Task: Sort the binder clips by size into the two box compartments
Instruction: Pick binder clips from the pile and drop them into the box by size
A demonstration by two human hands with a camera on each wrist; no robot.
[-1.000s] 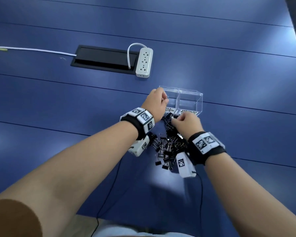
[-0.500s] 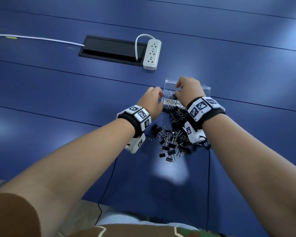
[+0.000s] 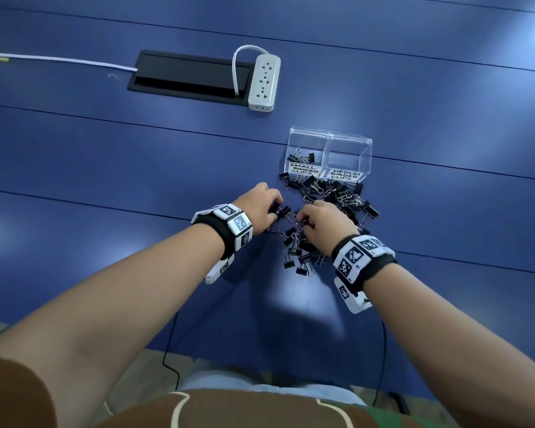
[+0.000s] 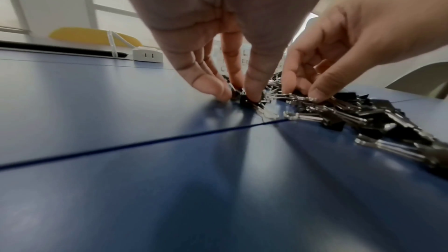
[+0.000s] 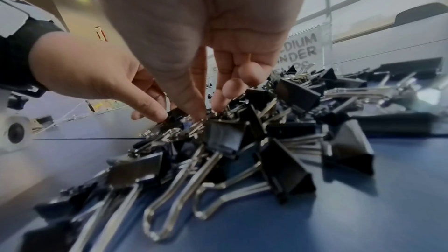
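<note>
A clear two-compartment box (image 3: pixel 348 139) stands on the blue table. Its left half, labelled small binder clips (image 3: pixel 301 157), holds several clips; the right half, labelled medium (image 3: pixel 349 157), looks bare. A pile of black binder clips (image 3: pixel 331 199) lies in front of the box. At the pile's left edge my left hand (image 3: pixel 275 208) pinches a small black clip (image 4: pixel 244 100) between thumb and fingers. My right hand (image 3: pixel 301 219) reaches down into the pile, and its thumb and forefinger (image 4: pixel 303 95) pinch a clip by its wire handles. The heap (image 5: pixel 242 141) fills the right wrist view.
A white power strip (image 3: pixel 263 83) and a black cable hatch (image 3: pixel 189 77) sit beyond the box, with a white cable (image 3: pixel 59 59) running left. The table's near edge is by my body, and black wrist cables (image 3: pixel 170 344) hang over it.
Both hands have drawn back from the box to the pile. The right hand was over the box half a second ago and is now down among the clips.
</note>
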